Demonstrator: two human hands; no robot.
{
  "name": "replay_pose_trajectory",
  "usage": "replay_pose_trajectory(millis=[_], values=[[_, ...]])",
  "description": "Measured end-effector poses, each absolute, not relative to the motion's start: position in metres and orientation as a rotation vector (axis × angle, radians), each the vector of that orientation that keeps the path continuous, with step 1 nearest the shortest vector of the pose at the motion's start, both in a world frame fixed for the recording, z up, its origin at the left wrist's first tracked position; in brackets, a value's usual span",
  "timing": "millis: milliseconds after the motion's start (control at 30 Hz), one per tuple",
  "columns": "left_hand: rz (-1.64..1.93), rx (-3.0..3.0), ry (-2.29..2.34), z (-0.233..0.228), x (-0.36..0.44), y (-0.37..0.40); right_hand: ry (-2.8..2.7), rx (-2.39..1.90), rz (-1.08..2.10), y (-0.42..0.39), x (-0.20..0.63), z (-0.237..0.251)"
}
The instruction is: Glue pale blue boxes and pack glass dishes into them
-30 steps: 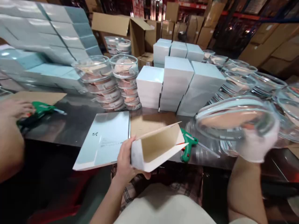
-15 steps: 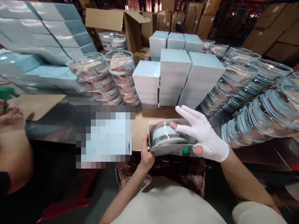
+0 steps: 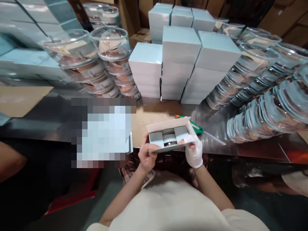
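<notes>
A small white cardboard box (image 3: 168, 148) is held between my two hands at the table's front edge. Its end faces up, with the far flap raised and two side flaps folded inward. Between those flaps part of a round clear container (image 3: 169, 138) shows inside. My bare left hand (image 3: 147, 154) grips the box's left side, thumb on the near edge. On the right side my right hand (image 3: 193, 152), in a white glove with bare fingertips, is closed on the box. Just behind it a green utility knife (image 3: 196, 127) lies on the table.
Stacks of white boxes (image 3: 181, 48) stand at the back middle. Stacked clear round containers rise at the left (image 3: 110, 45) and right (image 3: 264, 118). A cardboard sheet (image 3: 141, 123) lies on the metal table (image 3: 214, 123). A blurred-out patch covers something pale left of my hands.
My right hand has come down from above the box and taken its right side. The side flaps now cover part of the container. The view has tilted downward.
</notes>
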State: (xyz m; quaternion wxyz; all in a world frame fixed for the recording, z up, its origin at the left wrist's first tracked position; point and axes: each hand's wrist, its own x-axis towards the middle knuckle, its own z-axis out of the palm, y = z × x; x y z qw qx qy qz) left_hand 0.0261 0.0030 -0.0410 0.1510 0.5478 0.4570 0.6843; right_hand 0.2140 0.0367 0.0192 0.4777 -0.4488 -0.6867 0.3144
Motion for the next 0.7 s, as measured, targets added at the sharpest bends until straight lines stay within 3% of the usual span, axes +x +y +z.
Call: replay_pose_trajectory(millis=[100, 267, 433, 533, 700], values=[[2.091, 1.421, 1.344, -0.031, 0.034, 0.006, -1.278, -1.1, 0.73, 0.04, 0.194, 0.033], [1.977, 1.834, 1.226, -0.033, 0.011, 0.01, -1.389, -1.178, 0.915, 0.045, 0.222, 0.041], [1.822, 2.007, 1.227, -0.038, -0.009, 0.014, -1.583, -2.057, 0.656, 0.049, 0.273, 0.03], [1.807, 2.083, 1.212, -0.036, -0.003, 0.021, -1.57, -2.436, 0.7, 0.058, 0.275, 0.022], [1.973, 2.0, 1.195, -0.023, 0.014, 0.025, -1.114, -2.02, 0.989, 0.071, 0.273, 0.005]])
